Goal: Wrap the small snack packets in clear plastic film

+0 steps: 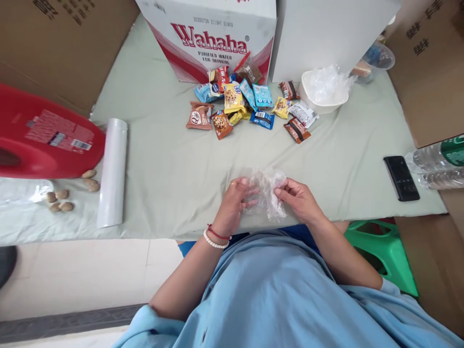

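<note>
A crumpled sheet of clear thin plastic film [270,195] is between my two hands, just above the table's near edge. My right hand [299,198] pinches its right side between thumb and fingers. On the other side, my left hand [235,200] has its fingers stretched and apart, showing through or against the film. Whether those fingers are inside a fold of it I cannot tell. Beyond the hands lies a pile of small wrapped snacks [234,99]. A white bowl [322,104] stuffed with similar clear plastic stands to their right.
A Wahaha carton [217,43] and a white box [326,34] stand at the back. On the left are a red jug [47,140], a plastic film roll [113,174] and several peanuts [61,194]. A black phone [401,178] and bottles [431,159] lie right, above a green stool [395,256].
</note>
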A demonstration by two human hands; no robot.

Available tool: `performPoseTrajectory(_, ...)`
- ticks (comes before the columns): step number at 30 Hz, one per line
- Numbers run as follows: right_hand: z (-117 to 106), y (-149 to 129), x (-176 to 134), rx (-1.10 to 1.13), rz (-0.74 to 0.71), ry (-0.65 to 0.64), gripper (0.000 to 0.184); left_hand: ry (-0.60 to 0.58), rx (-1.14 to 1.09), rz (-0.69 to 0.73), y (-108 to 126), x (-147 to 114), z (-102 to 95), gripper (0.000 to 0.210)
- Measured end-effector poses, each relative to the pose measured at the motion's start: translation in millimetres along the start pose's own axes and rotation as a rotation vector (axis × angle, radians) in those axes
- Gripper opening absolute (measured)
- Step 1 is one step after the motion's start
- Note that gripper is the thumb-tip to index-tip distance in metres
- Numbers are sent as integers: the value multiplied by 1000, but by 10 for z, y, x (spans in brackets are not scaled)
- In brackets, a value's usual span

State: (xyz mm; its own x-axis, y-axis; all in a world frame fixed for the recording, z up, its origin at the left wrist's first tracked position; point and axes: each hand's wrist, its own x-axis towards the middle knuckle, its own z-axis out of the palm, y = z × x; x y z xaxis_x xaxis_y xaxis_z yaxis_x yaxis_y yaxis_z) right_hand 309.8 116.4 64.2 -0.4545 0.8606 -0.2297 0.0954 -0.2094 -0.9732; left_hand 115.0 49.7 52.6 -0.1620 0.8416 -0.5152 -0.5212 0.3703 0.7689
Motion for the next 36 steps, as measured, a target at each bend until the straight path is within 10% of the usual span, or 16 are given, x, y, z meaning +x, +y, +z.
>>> performPoseTrajectory(11,-455,171,-6,-185,34,349,35,256,253,262,-143,99,-171,34)
performPoseTrajectory(16,-43,91,-22,-589,-302,240,30,243,333,323,-144,72,-98,33)
performPoseTrajectory(21,253,141,150,-695,-328,95,18,236,355,337,-140,42,-128,32)
performPoseTrajectory(29,-576,-76,167,-121,-20,315,26,296,294,349,19,113,-351,29)
performPoseTrajectory(36,-1090,79,0,-388,32,502,30,255,405,342,124,290,-412,28)
